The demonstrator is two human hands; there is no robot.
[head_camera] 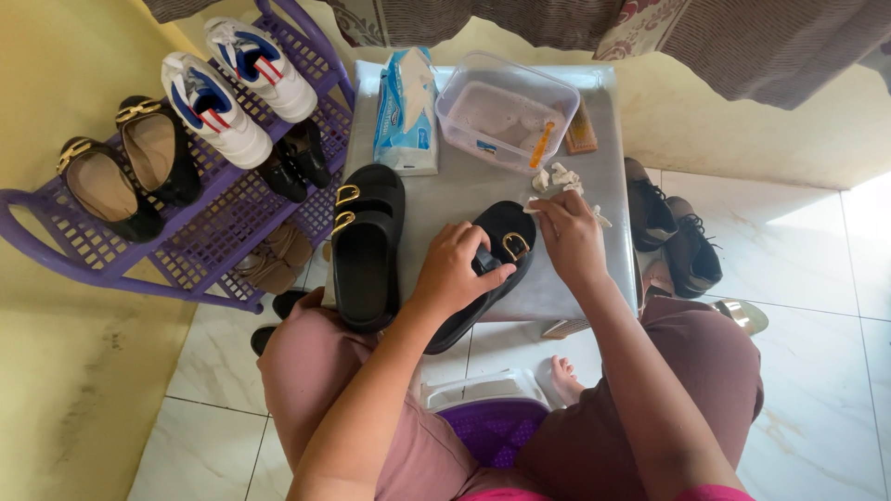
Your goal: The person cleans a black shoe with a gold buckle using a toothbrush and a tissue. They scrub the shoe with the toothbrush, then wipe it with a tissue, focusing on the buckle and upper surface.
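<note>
While my left hand (455, 269) grips the black buckle sandal (497, 255) by its strap, fingers curled shut, its long axis runs 1-to-7 o'clock on the grey table (608, 139). My right hand (568, 237), at 3 o'clock of the gold buckle (516, 245), pinches a white wipe (534, 206) against the toe.

Black sandal (497, 255) with gold buckle (516, 245) — purple shoe rack (200, 246)

Left hand (455, 269): forearm extended forward from lower centre, fingers curled closed in a grasp. Right hand (571, 237): forearm angled inward, palm down, fingertips pinched together.
</note>
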